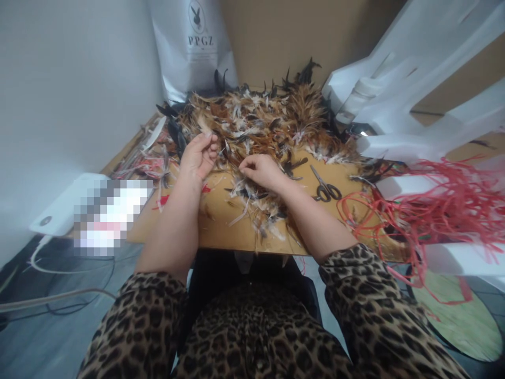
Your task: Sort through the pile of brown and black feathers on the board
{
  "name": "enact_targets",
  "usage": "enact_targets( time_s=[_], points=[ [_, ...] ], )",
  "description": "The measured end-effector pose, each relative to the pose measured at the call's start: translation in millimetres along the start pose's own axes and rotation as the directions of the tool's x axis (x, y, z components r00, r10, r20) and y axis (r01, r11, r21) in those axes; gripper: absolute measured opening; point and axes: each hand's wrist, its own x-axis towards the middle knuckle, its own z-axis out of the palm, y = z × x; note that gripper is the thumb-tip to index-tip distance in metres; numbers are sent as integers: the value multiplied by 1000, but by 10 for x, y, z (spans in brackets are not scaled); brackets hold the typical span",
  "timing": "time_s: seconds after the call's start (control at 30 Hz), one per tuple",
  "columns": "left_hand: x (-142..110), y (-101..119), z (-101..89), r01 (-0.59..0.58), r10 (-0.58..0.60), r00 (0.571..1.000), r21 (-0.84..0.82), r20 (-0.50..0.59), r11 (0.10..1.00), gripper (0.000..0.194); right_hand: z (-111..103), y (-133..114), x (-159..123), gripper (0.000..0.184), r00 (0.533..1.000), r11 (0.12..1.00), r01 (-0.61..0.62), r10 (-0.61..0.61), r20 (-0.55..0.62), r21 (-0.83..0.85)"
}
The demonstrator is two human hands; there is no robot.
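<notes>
My left hand [201, 153] is raised over the near side of a feather heap, thumb and forefinger pinched on a pale tan feather [203, 124] that points up and away. To its right, my right hand [259, 169] is closed, fingertips together low over the loose feathers; whatever it pinches is too small to make out. The heap of feathers [252, 118], brown, white and black, spreads behind both hands. Smaller feathers [262, 213] lie scattered below my right hand. Black-handled scissors [325, 190] rest on the tabletop to the right, apart from my hands.
Red plastic strings [445, 205] tangle over white boards at right. A clear bottle [361, 97] stands behind them. A silver-white bag [193, 63] is at the back. At left are a white power bank [65, 205] with a cable and a lit, blurred-out screen [114, 216].
</notes>
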Motion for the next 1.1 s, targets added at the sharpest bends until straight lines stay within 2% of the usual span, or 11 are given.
enact_targets(
  time_s=[0.2,0.4,0.5,0.6,0.67,0.77,0.83,0.9,1.0,1.07,1.1],
  points=[
    [45,78,-102,-91,91,996,-39,-7,995,16,98,-204,250,19,994,977,69,-49,102,-202],
    [48,55,-114,-85,85,996,13,-11,996,16,414,-368,421,24,982,927,62,9,187,-370],
    [62,53,-134,-85,85,996,8,-12,996,17,492,-367,443,26,983,923,34,39,181,-383],
    [84,54,-161,-89,89,996,-17,-11,996,17,359,-294,422,22,990,964,23,16,142,-264],
    [87,53,-162,-93,92,996,-20,-11,995,17,179,-222,373,17,989,995,8,8,148,-104],
    [66,50,-132,-85,85,996,-7,-12,996,17,-85,-153,233,16,988,993,-18,-1,156,120],
    [46,46,-107,-74,74,997,4,-7,997,17,-175,-169,96,17,989,977,-25,-7,148,213],
    [31,41,-91,-63,63,998,22,-1,998,18,-178,-228,-58,16,987,970,-36,-3,159,240],
    [26,25,-90,-45,45,999,64,-8,997,19,-126,-298,-252,14,961,981,-32,-23,277,192],
    [29,9,-95,-33,32,999,64,7,997,19,-163,-251,-320,16,961,988,-49,7,276,144],
    [29,-1,-94,-28,27,999,64,20,998,19,-222,-189,-335,16,970,988,-68,34,240,137]
  ],
)
